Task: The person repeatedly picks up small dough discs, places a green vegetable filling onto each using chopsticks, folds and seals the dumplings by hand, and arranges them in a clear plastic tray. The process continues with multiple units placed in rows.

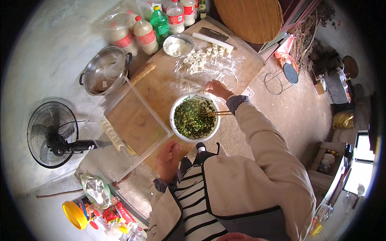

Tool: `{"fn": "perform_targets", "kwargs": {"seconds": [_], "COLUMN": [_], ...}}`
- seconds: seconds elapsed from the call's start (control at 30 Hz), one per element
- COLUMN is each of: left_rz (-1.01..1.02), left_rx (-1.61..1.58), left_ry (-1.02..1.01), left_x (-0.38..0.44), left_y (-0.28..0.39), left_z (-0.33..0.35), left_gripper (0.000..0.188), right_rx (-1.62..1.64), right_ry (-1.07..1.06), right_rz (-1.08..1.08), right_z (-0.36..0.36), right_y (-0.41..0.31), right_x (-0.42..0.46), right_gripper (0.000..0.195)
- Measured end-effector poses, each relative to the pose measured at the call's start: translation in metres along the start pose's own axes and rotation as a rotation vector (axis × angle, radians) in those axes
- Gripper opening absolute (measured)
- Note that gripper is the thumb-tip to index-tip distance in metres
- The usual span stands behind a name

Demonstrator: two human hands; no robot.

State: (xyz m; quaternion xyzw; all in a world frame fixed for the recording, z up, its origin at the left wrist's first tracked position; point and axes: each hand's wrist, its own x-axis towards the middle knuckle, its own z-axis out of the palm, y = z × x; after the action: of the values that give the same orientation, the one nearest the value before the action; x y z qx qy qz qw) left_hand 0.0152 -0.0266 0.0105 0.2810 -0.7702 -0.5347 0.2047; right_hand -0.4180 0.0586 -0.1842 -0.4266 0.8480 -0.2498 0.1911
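Note:
Beyond the bowl, my right hand (216, 88) reaches over the floured board, its fingers low at a pale piece, perhaps dough; whether it grips it is unclear. My left hand (169, 156) is raised at the near edge of the table with its fingers curled; what it holds, if anything, cannot be made out. Between them stands a white bowl (172, 120) of chopped green filling (193, 117), with wooden chopsticks (221, 113) resting in it. Small dough pieces (196, 60) lie in flour near a white rolling pin (212, 41), a cleaver (213, 33) and a bowl of flour (178, 45).
A clear plastic bin (150, 113) lies on the wooden board (144, 90), with rows of dumplings (112, 134) by it. A steel pot (104, 70), filled bottles (146, 35) and a black fan (52, 135) stand left. A stool (290, 73) is at right.

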Motion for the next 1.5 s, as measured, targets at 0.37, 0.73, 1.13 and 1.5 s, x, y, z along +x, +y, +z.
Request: {"fn": "perform_targets", "kwargs": {"seconds": [0.37,0.73,1.13,1.5], "left_rz": [0.082,-0.292,-0.572,-0.702], "left_rx": [0.071,-0.511,-1.390,-0.850], "left_ry": [-0.218,-0.420,-0.342,-0.190], "left_x": [0.011,0.029,0.028,-0.023], "left_y": [0.010,-0.032,-0.032,-0.080], "left_z": [0.040,0.095,0.136,0.077], "left_gripper": [0.024,0.034,0.044,0.038], "right_rx": [-0.076,0.262,1.034,1.280], "right_ry": [0.067,0.165,-0.027,0.169], "right_rz": [-0.255,0.097,0.300,0.436], "right_z": [0.017,-0.078,-0.038,0.008], "right_y": [0.057,0.015,-0.154,-0.041], "right_x": [0.011,-0.032,-0.219,-0.263], "right_gripper": [0.023,0.016,0.023,0.070]}}
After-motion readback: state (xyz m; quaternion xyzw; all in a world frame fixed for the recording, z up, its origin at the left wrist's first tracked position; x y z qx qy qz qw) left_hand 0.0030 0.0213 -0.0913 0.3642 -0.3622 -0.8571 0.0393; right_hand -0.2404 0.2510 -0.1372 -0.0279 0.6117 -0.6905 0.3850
